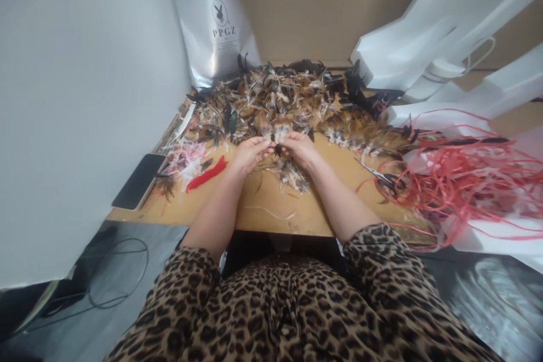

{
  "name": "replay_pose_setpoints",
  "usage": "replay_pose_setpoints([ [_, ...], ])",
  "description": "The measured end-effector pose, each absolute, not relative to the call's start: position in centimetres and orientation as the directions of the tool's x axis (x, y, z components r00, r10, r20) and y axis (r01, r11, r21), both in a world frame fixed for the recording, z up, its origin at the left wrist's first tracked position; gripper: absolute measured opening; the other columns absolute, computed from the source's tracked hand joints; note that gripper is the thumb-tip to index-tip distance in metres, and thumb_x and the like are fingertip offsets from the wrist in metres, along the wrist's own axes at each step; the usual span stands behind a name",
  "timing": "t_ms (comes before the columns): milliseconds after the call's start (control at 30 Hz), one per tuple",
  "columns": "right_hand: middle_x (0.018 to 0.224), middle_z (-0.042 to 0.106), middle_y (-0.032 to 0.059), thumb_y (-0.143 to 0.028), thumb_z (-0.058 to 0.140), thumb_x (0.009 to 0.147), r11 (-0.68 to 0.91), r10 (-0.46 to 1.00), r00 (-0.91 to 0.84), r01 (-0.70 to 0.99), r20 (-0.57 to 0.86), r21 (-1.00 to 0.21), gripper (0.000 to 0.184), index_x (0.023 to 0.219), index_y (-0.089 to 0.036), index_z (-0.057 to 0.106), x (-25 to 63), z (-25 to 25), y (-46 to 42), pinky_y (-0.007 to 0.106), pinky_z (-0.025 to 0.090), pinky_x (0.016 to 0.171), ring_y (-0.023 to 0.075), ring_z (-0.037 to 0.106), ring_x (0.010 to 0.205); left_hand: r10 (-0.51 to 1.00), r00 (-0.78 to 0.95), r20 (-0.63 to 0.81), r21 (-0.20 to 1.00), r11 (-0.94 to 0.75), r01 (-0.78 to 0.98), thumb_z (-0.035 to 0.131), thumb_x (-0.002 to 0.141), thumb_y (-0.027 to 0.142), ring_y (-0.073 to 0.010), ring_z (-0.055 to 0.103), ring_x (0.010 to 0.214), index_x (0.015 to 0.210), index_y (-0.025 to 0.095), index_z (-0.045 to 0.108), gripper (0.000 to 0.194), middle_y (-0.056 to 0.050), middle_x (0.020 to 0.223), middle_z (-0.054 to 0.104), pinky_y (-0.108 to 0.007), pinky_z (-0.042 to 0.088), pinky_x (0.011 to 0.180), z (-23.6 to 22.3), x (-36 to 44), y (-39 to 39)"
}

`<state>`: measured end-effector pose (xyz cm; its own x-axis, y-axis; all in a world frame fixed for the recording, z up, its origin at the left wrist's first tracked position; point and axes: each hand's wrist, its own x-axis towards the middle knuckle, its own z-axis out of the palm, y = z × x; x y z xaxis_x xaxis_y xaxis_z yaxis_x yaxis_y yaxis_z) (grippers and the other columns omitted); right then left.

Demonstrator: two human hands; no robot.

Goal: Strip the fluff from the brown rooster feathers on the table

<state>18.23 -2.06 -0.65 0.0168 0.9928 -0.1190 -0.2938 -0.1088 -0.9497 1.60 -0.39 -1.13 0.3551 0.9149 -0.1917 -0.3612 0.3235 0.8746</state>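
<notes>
My left hand point(250, 154) and my right hand point(301, 149) meet at the middle of a wooden table point(271, 212), fingers pinched together on a small bunch of feathers point(278, 134) held between them. A big heap of brown, tan and black feathers point(288, 102) spreads across the table just beyond my hands. A smaller scatter of pale feathers point(292, 174) lies under my right wrist. A single red feather point(207, 174) rests to the left of my left hand.
A dark phone point(139, 181) lies at the table's left edge. Scissors point(377, 172) lie to the right, beside a tangle of red string point(458, 175). A silver bag point(216, 17) stands behind; white bags point(445, 22) are at right; a large white sheet point(76, 96) is at left.
</notes>
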Motion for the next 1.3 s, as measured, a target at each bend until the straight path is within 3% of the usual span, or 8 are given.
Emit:
replay_pose_setpoints([
  [467,0.051,0.055,-0.0052,-0.032,0.079,0.055,-0.077,0.997,-0.004,-0.21,-0.078,-0.975,0.025,0.067,-0.016,0.063,17.3,-1.7,-2.2,0.021,0.029,0.045,0.0057,0.043,0.044,0.911,0.348,-0.22,0.877,0.341,-0.338,0.074,0.071,0.011,-0.0046,0.062,0.054,0.076,0.01,0.062,0.013,-0.001,0.063,0.067,-0.012,0.044,0.051,-1.6,2.1,-0.2],
  [833,0.049,0.056,-0.003,-0.038,0.084,0.05,-0.144,0.989,-0.039,-0.358,-0.139,-0.923,0.035,0.061,-0.016,0.059,17.1,-1.4,-2.1,0.019,0.031,0.043,0.0052,0.043,0.045,0.93,0.29,-0.227,0.895,0.317,-0.315,0.077,0.067,0.012,-0.0041,0.061,0.055,0.075,0.01,0.061,0.018,0.0,0.065,0.067,-0.013,0.046,0.055,-1.1,2.3,-0.5],
  [1133,0.048,0.054,-0.0045,-0.038,0.08,0.055,-0.101,0.994,0.028,-0.235,-0.11,-0.967,0.03,0.062,-0.018,0.059,17.3,-1.8,-2.0,0.021,0.024,0.042,0.0055,0.038,0.041,0.91,0.332,-0.249,0.89,0.35,-0.291,0.073,0.072,0.012,-0.0067,0.064,0.057,0.078,0.01,0.064,0.011,-0.003,0.069,0.07,-0.014,0.046,0.052,-1.3,2.2,-0.6],
  [1300,0.05,0.055,-0.0047,-0.039,0.077,0.056,-0.044,0.995,0.079,-0.211,-0.062,-0.977,0.028,0.063,-0.018,0.061,16.9,-1.3,-2.5,0.022,0.026,0.046,0.0063,0.038,0.044,0.899,0.348,-0.267,0.891,0.367,-0.266,0.074,0.072,0.013,-0.0064,0.065,0.058,0.08,0.009,0.066,0.012,-0.005,0.072,0.072,-0.014,0.047,0.054,-1.1,2.1,-0.7],
])
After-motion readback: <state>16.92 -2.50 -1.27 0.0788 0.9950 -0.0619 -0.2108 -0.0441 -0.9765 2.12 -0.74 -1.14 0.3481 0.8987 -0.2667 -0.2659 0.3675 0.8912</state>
